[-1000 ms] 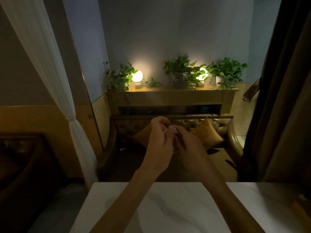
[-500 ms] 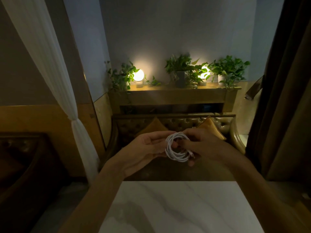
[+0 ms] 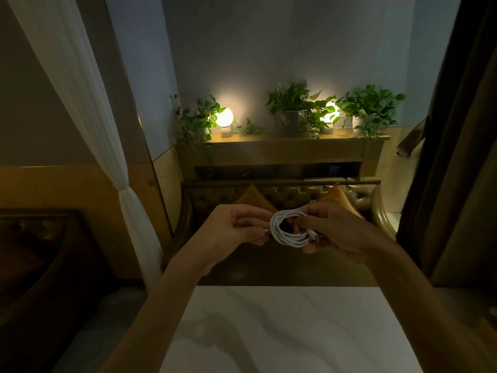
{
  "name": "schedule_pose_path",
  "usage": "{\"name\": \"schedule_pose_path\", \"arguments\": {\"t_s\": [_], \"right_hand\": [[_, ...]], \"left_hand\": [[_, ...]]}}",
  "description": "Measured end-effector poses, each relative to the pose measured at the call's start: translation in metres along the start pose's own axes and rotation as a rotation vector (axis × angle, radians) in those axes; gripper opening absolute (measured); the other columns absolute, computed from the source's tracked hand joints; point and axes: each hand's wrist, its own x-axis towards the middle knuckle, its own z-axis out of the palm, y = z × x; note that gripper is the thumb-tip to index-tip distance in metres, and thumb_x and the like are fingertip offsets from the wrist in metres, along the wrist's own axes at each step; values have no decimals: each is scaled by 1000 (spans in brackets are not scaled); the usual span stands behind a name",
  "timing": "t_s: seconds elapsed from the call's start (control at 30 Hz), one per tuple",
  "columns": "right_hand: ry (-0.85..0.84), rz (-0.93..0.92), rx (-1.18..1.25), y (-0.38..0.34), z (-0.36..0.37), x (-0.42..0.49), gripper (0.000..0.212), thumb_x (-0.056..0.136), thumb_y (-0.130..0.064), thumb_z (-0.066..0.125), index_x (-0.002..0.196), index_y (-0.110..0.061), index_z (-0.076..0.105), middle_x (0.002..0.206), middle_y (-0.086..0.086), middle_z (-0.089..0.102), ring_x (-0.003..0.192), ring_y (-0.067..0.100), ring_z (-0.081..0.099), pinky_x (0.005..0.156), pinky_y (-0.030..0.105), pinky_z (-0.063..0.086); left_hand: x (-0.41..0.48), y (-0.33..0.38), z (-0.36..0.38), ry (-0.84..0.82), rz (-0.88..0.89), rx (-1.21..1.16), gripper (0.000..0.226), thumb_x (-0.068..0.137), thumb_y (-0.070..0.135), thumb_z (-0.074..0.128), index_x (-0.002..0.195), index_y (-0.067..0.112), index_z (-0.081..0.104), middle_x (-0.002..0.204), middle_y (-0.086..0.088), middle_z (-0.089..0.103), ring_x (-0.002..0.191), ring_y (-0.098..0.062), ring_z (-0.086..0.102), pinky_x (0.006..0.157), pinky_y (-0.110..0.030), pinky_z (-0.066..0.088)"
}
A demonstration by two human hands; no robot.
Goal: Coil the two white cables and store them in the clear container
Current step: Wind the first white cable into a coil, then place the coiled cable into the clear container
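Currently both hands are raised in mid-air beyond the far edge of the white marble-look table (image 3: pixel 295 332), in front of the tufted sofa (image 3: pixel 290 195). The white cable coil (image 3: pixel 289 234) sits between them. It is wound into a small round bundle of several loops with an open hole in the middle, held roughly upright and facing the camera. The right hand (image 3: pixel 338 227) grips the coil's right side: thumb over the top of the loops, one fingertip showing under the lower right edge, other fingers hidden behind the bundle. The left hand (image 3: pixel 231 230) is turned palm toward the coil, fingers curled, thumb on top. Its fingertips (image 3: pixel 265 230) meet the coil's left rim and appear to pinch it in a narrow grip; the contact is partly in shadow. A plug end (image 3: pixel 313 236) pokes out at the lower right of the coil, against the right hand. Cannot tell whether the bundle is one cable or two. The coil is off the table and touches nothing but the hands. Both forearms are bare, reaching in from the bottom corners.

Background: orange cushions (image 3: pixel 252 196) on the sofa; behind it a wooden shelf (image 3: pixel 282 149) with two lit globe lamps (image 3: pixel 223 117) and potted plants (image 3: pixel 293 103). White curtain (image 3: pixel 80 103) tied back at left, dark curtain (image 3: pixel 457 130) at right. The room is dim.
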Motion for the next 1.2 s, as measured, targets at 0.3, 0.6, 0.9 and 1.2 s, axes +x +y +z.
{"name": "schedule_pose_path", "arguments": {"t_s": [0.3,0.6,0.9,1.2], "right_hand": [[91,-35,18,16,18,2,18,90,-29,59,106,-23,65,96,-2,73,83,10,73,63,20,56],[169,93,106,119,57,-24,18,95,-28,55,106,-25,68,99,0,73,86,16,72,69,27,60],[335,694,163,383,166,-108,21,91,-16,62,96,2,70,71,17,63,66,25,63,72,44,60],[562,1014,323,509,225,-97,12,81,-15,69,90,-11,75,66,5,64,55,17,54,53,26,45]], "left_hand": [[-15,-19,17,71,-74,-91,22,88,4,61,106,17,64,100,-5,73,89,-16,72,78,-27,59],[-34,-118,41,143,-335,-273,26,90,-3,49,110,9,61,99,-8,71,87,-18,71,82,-31,56],[-188,-384,137,75,-1002,130,56,93,16,53,141,-4,32,140,-30,43,122,-33,54,101,-38,44],[-226,-434,180,-165,-1083,280,42,93,7,45,135,5,42,139,-20,44,124,-34,49,96,-30,41]]}}
